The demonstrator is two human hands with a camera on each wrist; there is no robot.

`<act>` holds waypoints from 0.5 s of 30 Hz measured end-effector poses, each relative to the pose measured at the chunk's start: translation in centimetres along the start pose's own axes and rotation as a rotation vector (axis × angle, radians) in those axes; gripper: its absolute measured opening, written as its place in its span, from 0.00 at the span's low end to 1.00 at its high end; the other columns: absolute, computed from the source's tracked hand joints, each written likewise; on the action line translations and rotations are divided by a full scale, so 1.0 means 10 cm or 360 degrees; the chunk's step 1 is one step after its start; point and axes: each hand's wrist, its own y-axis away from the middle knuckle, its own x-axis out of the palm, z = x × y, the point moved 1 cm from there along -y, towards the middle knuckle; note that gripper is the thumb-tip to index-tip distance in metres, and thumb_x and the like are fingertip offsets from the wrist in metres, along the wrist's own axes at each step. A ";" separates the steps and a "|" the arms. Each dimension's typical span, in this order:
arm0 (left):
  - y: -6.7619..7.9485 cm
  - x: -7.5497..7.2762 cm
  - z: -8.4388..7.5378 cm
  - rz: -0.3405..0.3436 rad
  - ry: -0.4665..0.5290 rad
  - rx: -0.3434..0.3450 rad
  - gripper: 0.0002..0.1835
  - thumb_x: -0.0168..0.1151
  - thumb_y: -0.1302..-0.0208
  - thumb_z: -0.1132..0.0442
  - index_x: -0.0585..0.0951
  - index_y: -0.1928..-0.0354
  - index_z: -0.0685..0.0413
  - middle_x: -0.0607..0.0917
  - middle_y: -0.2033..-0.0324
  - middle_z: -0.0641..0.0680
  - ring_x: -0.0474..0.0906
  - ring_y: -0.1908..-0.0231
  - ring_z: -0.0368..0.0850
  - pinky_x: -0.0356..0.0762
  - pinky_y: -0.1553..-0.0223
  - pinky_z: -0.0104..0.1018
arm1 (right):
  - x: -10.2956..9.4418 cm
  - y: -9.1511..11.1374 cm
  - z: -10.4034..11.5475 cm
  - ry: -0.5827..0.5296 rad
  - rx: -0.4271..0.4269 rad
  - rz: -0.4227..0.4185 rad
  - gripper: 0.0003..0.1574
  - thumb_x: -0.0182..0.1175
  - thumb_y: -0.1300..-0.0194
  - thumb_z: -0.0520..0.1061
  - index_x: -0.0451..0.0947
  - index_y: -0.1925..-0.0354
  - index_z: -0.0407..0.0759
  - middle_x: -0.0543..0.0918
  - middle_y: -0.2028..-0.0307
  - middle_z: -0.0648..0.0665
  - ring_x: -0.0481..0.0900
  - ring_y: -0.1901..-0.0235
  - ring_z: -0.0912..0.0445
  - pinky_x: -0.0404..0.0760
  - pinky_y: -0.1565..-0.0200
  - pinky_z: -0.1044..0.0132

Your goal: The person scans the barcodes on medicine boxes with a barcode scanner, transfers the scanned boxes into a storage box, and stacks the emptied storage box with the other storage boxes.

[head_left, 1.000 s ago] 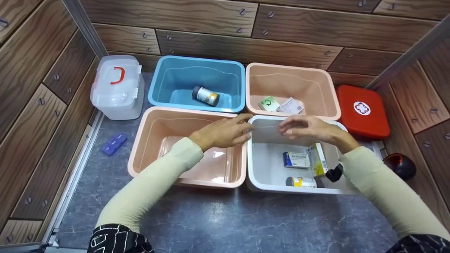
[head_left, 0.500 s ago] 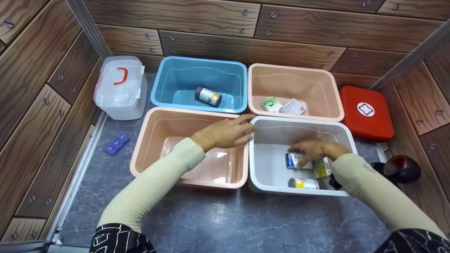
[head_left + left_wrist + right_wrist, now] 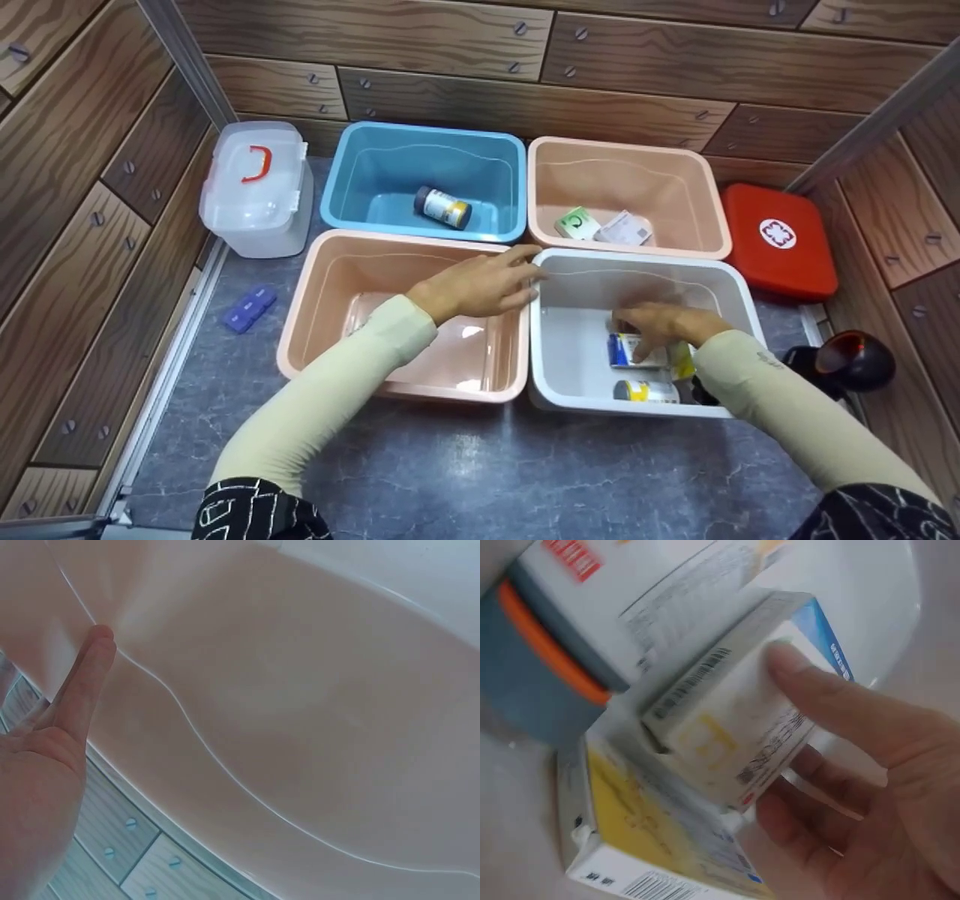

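Reaching into the white bin, my right hand pinches a blue and white medicine box between thumb and fingers. The right wrist view shows the thumb across the top of that medicine box, with the other fingers below it. A yellow and white box lies close beside it, and a pill bottle with a yellow and white label lies near the bin's front wall. My left hand has its fingers extended over the shared edge of the front pink bin and the white bin.
Behind stand a blue bin holding a pill bottle and another pink bin holding two small boxes. A clear lidded case and purple pill organizer are left; a red first-aid case and dark round object are right.
My right hand has lowered from above the white bin's back part onto the blue and white medicine box, taking hold of it and shifting it slightly. The left hand stays in place.
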 end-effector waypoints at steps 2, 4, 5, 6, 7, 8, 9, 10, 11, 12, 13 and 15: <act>-0.01 0.00 -0.01 0.0000 0.0002 0.0006 0.25 0.47 0.12 0.47 0.75 0.22 0.45 0.62 0.16 0.59 0.86 0.38 0.59 0.82 0.31 0.53 | -0.03 0.02 0.01 -0.0038 -0.0033 -0.0013 0.35 0.82 0.39 0.50 0.77 0.40 0.44 0.84 0.52 0.42 0.79 0.53 0.47 0.82 0.43 0.43; -0.01 0.01 -0.01 0.0002 -0.0002 0.0008 0.25 0.47 0.12 0.47 0.75 0.22 0.45 0.62 0.16 0.59 0.86 0.39 0.59 0.82 0.31 0.53 | -0.09 0.06 0.02 -0.0107 -0.0078 -0.0052 0.33 0.82 0.39 0.51 0.77 0.43 0.45 0.84 0.54 0.42 0.79 0.56 0.48 0.82 0.48 0.46; -0.01 0.01 -0.01 0.0004 0.0001 0.0007 0.25 0.47 0.12 0.47 0.75 0.22 0.45 0.62 0.16 0.59 0.86 0.39 0.59 0.82 0.31 0.53 | -0.12 0.08 0.02 -0.0146 -0.0109 -0.0078 0.31 0.82 0.39 0.50 0.78 0.44 0.45 0.84 0.55 0.42 0.79 0.56 0.48 0.81 0.49 0.48; -0.01 0.01 -0.01 0.0005 0.0003 0.0008 0.25 0.47 0.12 0.47 0.75 0.22 0.45 0.62 0.16 0.59 0.87 0.39 0.59 0.82 0.32 0.53 | -0.16 0.11 0.03 -0.0185 -0.0145 -0.0111 0.29 0.82 0.39 0.50 0.79 0.45 0.45 0.85 0.55 0.43 0.79 0.56 0.49 0.80 0.50 0.49; -0.01 0.01 -0.01 0.0004 0.0003 0.0008 0.25 0.47 0.12 0.47 0.75 0.22 0.45 0.62 0.16 0.59 0.87 0.39 0.59 0.82 0.32 0.53 | -0.20 0.15 0.04 -0.0230 -0.0172 -0.0146 0.27 0.81 0.38 0.49 0.80 0.46 0.46 0.86 0.54 0.43 0.79 0.55 0.50 0.80 0.49 0.50; 0.00 0.00 -0.01 0.0005 0.0003 0.0005 0.25 0.47 0.12 0.47 0.75 0.22 0.44 0.62 0.16 0.59 0.87 0.39 0.59 0.82 0.32 0.53 | -0.24 0.19 0.05 -0.0276 -0.0210 -0.0187 0.26 0.81 0.38 0.48 0.81 0.47 0.46 0.86 0.54 0.44 0.80 0.54 0.50 0.79 0.48 0.51; 0.00 0.00 -0.01 0.0005 0.0001 0.0001 0.25 0.47 0.12 0.47 0.75 0.22 0.44 0.62 0.16 0.59 0.87 0.40 0.59 0.82 0.32 0.53 | -0.29 0.23 0.06 -0.0326 -0.0243 -0.0232 0.24 0.81 0.38 0.46 0.83 0.47 0.46 0.87 0.53 0.44 0.80 0.53 0.50 0.78 0.47 0.52; 0.00 0.00 -0.01 0.0002 -0.0003 0.0000 0.25 0.47 0.12 0.47 0.75 0.22 0.43 0.63 0.16 0.59 0.87 0.40 0.59 0.82 0.32 0.53 | -0.33 0.28 0.07 -0.0373 -0.0276 -0.0282 0.23 0.80 0.38 0.45 0.84 0.47 0.46 0.87 0.52 0.44 0.80 0.53 0.51 0.78 0.47 0.53; 0.00 0.00 -0.01 0.0001 -0.0006 -0.0004 0.25 0.47 0.12 0.47 0.75 0.22 0.43 0.63 0.16 0.59 0.87 0.40 0.58 0.82 0.33 0.53 | -0.37 0.33 0.08 -0.0414 -0.0309 -0.0340 0.24 0.80 0.37 0.45 0.84 0.45 0.46 0.88 0.50 0.44 0.80 0.52 0.51 0.77 0.46 0.54; 0.00 0.00 -0.01 -0.0001 -0.0011 -0.0006 0.25 0.47 0.12 0.47 0.75 0.22 0.42 0.63 0.16 0.59 0.88 0.41 0.58 0.82 0.33 0.53 | -0.41 0.38 0.09 -0.0466 -0.0342 -0.0399 0.26 0.80 0.37 0.44 0.84 0.42 0.44 0.88 0.48 0.43 0.81 0.51 0.51 0.78 0.45 0.55; 0.00 -0.01 -0.01 -0.0001 -0.0016 -0.0010 0.25 0.47 0.12 0.46 0.75 0.22 0.42 0.63 0.16 0.58 0.88 0.41 0.58 0.83 0.33 0.53 | -0.45 0.43 0.10 -0.0512 -0.0365 -0.0454 0.28 0.79 0.36 0.43 0.84 0.40 0.43 0.88 0.46 0.42 0.81 0.51 0.51 0.78 0.46 0.57; 0.01 -0.01 -0.01 -0.0001 -0.0019 -0.0013 0.25 0.47 0.12 0.46 0.75 0.22 0.42 0.63 0.16 0.58 0.88 0.42 0.57 0.83 0.33 0.52 | -0.50 0.52 0.12 -0.0576 -0.0412 -0.0579 0.30 0.78 0.35 0.42 0.83 0.36 0.42 0.87 0.45 0.41 0.80 0.52 0.52 0.79 0.48 0.61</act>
